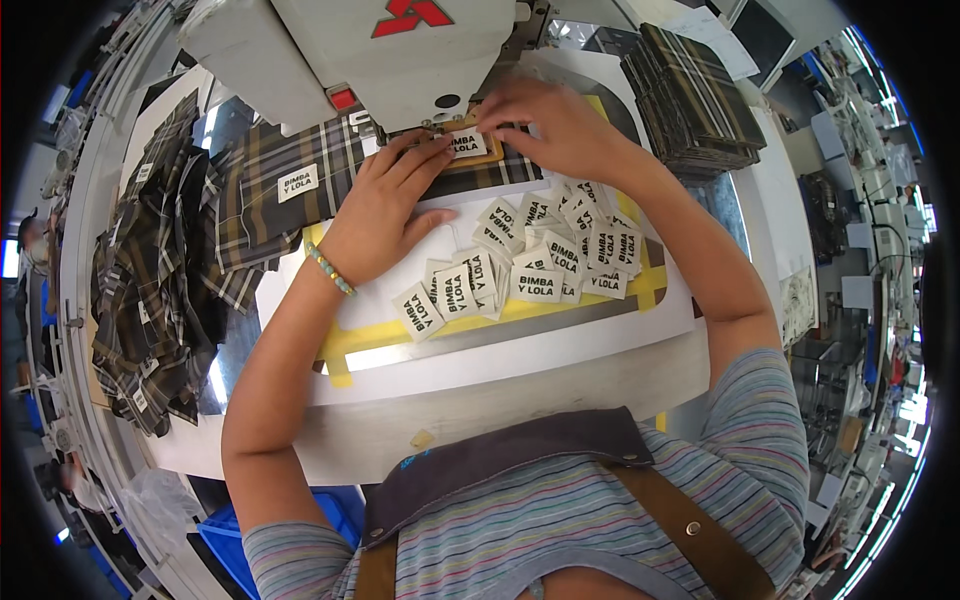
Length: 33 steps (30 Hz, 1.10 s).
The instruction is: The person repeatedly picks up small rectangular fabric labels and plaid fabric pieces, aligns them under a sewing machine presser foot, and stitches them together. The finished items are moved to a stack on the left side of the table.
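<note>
Your left hand [378,205]: fingers extended, grasping nothing, tips at the white label [465,143] | Your right hand [535,125]: part-curled, grip indeterminable, beside it | Label: within the tan frame [495,150], at the sewing machine [390,65]

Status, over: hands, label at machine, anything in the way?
Left hand extended, over left edge of white label. Right hand at tan frame, grip unclear. Label within frame, partly covered. Loose labels nearby, none over frame.

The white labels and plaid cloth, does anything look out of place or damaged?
Two untidy spots: the loose labels overlap at mixed angles, and the plaid cloth at far left is crumpled, unlike the neat stack at right. No damage is visible.
</note>
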### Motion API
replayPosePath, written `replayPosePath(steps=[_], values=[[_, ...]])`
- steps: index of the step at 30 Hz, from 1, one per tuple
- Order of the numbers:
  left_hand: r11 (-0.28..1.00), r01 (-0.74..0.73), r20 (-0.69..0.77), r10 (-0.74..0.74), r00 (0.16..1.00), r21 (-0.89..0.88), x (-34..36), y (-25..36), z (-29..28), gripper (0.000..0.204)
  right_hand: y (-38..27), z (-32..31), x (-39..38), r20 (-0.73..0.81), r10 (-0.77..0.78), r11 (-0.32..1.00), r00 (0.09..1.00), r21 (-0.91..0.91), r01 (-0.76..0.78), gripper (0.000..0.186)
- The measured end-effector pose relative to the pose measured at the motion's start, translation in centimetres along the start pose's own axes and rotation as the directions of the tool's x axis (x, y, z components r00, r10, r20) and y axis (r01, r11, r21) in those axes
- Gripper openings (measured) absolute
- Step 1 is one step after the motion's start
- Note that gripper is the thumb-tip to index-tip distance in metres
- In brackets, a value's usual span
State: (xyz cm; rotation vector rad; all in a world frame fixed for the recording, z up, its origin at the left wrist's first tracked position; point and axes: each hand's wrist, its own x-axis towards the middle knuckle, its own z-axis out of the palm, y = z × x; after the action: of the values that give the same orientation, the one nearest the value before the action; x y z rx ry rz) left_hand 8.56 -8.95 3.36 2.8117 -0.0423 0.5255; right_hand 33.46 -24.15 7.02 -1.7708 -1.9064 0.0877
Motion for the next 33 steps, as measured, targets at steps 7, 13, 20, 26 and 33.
replayPosePath(steps=[7,13,20,26,33], values=[[0.999,0.017,-0.010,-0.017,1.000,-0.033,0.0,0.0,0.2,0.064,-0.3,0.9,-2.1,0.051,-0.202,0.963,0.978,-0.174,0.208,0.030],[1.000,0.005,-0.041,-0.005,0.999,-0.013,0.1,0.0,0.2,0.058,-1.0,1.2,-1.1,0.094,-0.157,0.955,0.983,-0.237,0.176,0.033],[0.994,0.051,-0.068,-0.058,0.996,-0.101,-0.2,-0.1,-0.9,0.048,-0.4,3.3,-1.5,0.006,-0.287,0.951,0.958,-0.121,0.285,0.033],[0.994,0.073,-0.041,-0.070,0.997,0.078,-1.1,-0.5,-1.4,0.044,0.1,3.2,-1.3,0.068,-0.236,0.968,0.969,-0.075,0.241,0.050],[0.982,0.042,0.011,-0.045,0.999,0.185,-0.7,0.1,-1.6,0.045,-0.5,3.0,-0.9,0.077,-0.221,0.967,0.972,-0.112,0.229,0.043]])
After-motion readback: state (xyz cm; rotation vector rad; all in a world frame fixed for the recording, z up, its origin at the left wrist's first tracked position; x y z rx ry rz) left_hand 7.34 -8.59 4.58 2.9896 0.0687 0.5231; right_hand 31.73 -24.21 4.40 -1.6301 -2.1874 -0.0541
